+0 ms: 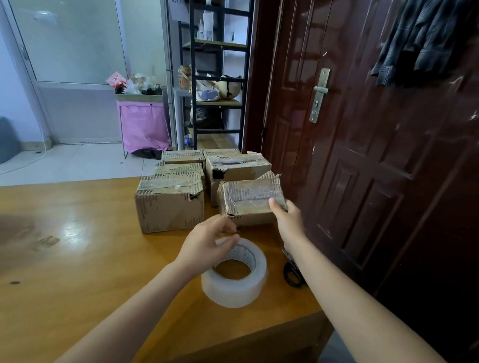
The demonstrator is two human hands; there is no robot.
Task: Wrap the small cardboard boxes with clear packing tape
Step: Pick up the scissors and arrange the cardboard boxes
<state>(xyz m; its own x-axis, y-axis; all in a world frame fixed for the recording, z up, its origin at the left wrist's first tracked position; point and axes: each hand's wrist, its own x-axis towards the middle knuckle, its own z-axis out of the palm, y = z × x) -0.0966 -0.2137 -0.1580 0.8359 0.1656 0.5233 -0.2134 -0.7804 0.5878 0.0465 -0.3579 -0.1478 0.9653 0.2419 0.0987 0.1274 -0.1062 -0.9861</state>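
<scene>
On box (248, 202), right hand (287, 220) gripping.

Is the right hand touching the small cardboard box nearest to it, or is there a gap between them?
Touching. The head view shows the right hand gripping the small cardboard box at its right end, thumb lying on the taped top face.

The right forearm hides most of the black scissors (293, 274), the left hand (205, 245) covers the tape roll's (234, 280) far rim and whatever its fingertips pinch, and front cardboard boxes (170, 203) conceal those stacked behind.
</scene>
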